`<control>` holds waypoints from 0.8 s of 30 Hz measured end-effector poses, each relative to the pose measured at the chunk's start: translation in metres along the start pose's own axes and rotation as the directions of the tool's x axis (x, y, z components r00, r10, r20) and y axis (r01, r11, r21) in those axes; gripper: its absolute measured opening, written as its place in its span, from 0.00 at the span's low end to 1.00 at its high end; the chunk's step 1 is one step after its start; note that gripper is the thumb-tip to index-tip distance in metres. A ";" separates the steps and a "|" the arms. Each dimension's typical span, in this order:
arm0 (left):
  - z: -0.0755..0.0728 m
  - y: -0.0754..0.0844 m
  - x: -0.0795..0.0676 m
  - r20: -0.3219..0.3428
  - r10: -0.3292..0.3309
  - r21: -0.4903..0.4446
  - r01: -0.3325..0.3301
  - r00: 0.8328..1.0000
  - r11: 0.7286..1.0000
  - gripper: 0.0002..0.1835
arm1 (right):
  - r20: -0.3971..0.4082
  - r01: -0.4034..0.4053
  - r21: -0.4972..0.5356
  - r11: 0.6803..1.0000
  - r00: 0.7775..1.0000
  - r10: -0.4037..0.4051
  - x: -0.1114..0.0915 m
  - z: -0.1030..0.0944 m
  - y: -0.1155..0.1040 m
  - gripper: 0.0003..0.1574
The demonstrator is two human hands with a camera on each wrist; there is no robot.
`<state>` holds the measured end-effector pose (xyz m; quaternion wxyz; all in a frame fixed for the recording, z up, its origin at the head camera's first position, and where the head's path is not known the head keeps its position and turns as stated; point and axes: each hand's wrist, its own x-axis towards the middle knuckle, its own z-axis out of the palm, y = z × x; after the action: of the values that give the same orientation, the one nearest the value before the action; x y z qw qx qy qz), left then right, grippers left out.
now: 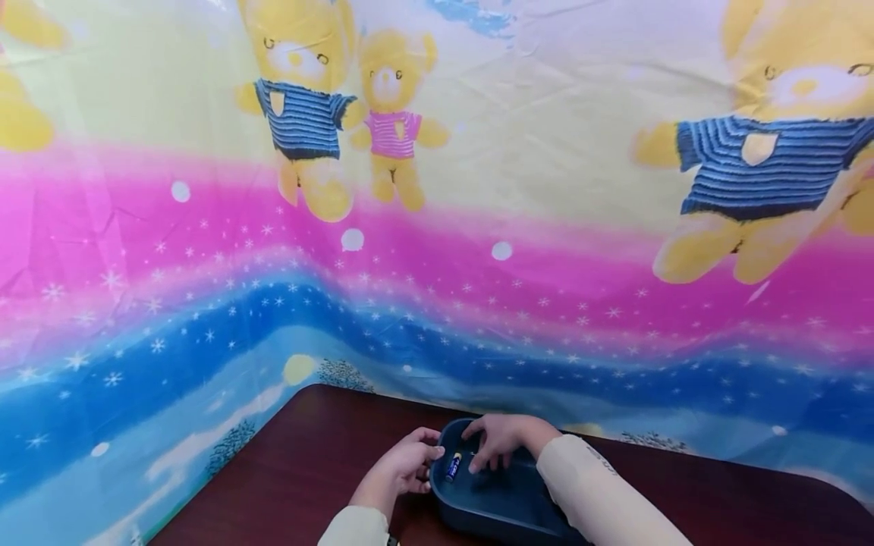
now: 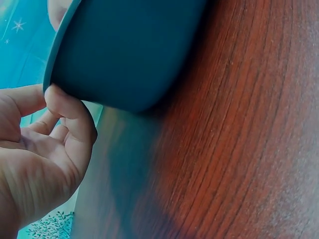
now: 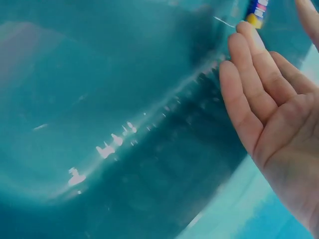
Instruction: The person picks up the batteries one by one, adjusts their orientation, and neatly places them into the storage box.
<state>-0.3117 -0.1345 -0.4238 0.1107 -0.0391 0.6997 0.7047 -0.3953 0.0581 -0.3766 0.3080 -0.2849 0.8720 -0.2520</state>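
Note:
A dark blue-green plastic basin [image 1: 501, 497] with rounded ends stands on the table. Inside its left end lies a small cylindrical battery [image 1: 453, 466], blue with a yellow end. At the basin's left rim my left hand [image 1: 407, 464] pinches the edge; in the left wrist view the thumb and a finger of that left hand [image 2: 47, 149] meet at the rim. My right hand [image 1: 500, 441] hovers inside the basin just right of the battery. The right wrist view has this right hand [image 3: 279, 109] with fingers extended, one fingertip close to the battery's yellow end [image 3: 255, 21].
The dark red-brown wooden table [image 1: 321, 447] extends to both sides of the basin. Behind it hangs a printed cloth [image 1: 478, 303] with teddy bears and snowflakes, reaching down to the table's back edge.

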 end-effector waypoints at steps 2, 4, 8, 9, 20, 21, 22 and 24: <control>0.000 0.000 0.000 -0.001 0.002 0.005 -0.002 1.000 1.000 0.17 | -0.016 0.014 0.007 1.000 1.000 -0.014 -0.007 -0.003 -0.004 0.34; 0.001 0.000 -0.001 0.000 0.004 0.009 -0.004 1.000 1.000 0.17 | -0.037 0.031 0.002 1.000 0.999 -0.031 -0.014 -0.006 -0.006 0.34; 0.002 0.000 -0.003 0.001 0.012 0.013 -0.012 1.000 1.000 0.17 | -0.072 0.076 -0.003 0.997 0.995 -0.076 -0.030 -0.017 -0.010 0.34; 0.002 0.001 -0.003 0.000 0.014 0.015 -0.014 1.000 1.000 0.17 | -0.081 0.091 0.002 0.996 0.993 -0.090 -0.036 -0.020 -0.011 0.34; 0.003 0.003 -0.003 -0.003 0.040 0.034 -0.040 0.999 0.999 0.18 | -0.248 0.198 0.009 0.980 0.950 -0.189 -0.117 -0.055 0.007 0.32; 0.003 0.002 -0.004 -0.002 0.038 0.036 -0.038 0.999 0.999 0.17 | -0.263 0.195 0.002 0.981 0.946 -0.188 -0.123 -0.055 0.012 0.32; 0.002 0.002 -0.005 0.000 0.035 0.036 -0.035 0.999 0.999 0.18 | -0.276 0.192 -0.001 0.981 0.943 -0.185 -0.128 -0.056 0.016 0.32; 0.002 0.001 -0.007 0.008 0.032 0.037 -0.032 0.999 0.999 0.18 | -0.302 0.189 -0.001 0.982 0.936 -0.180 -0.140 -0.055 0.025 0.32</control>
<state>-0.3050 -0.1335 -0.4210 0.1025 -0.0232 0.7127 0.6935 -0.3506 0.1817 -0.2994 0.1505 -0.3192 0.8746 -0.3324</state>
